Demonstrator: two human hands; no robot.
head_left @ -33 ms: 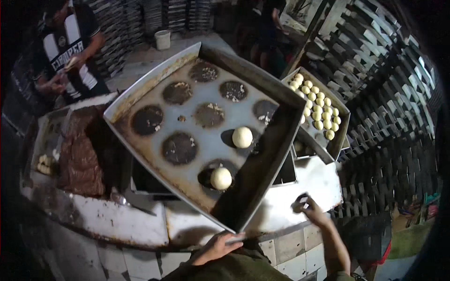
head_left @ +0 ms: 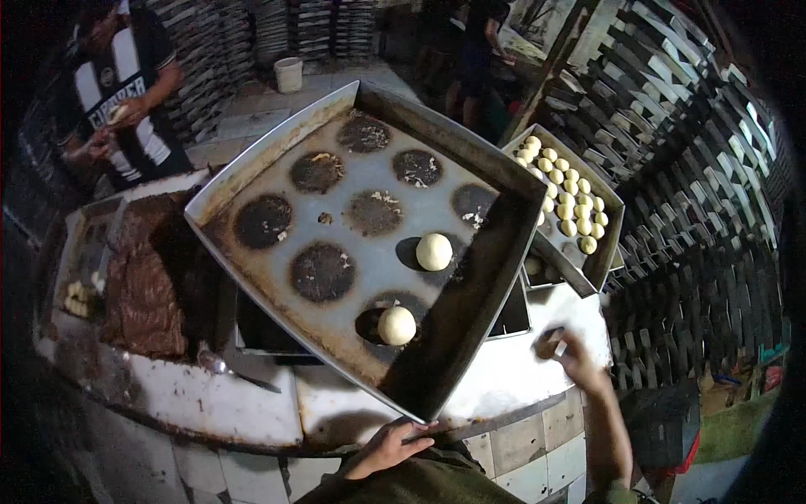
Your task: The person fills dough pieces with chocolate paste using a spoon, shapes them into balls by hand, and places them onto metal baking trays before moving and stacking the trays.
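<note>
We stand at a white, worn desk [head_left: 252, 403] in a dim room walled with stacked trays [head_left: 672, 109], and beyond the big baking tray [head_left: 252, 176] a person in a striped shirt [head_left: 126, 101] stands. That big baking tray carries two dough balls [head_left: 434, 251] among dark round stains, while right of it a smaller tray [head_left: 609, 244] holds many small dough balls [head_left: 567, 189]. Our left hand [head_left: 388, 448] has its grip closed on the big tray's near edge, and our right hand [head_left: 571, 353], right of the tray on the desk, pinches a small dark piece [head_left: 550, 343].

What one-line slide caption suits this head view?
Left hand grips a stained baking tray holding two dough balls; right hand rests on the white counter.
</note>
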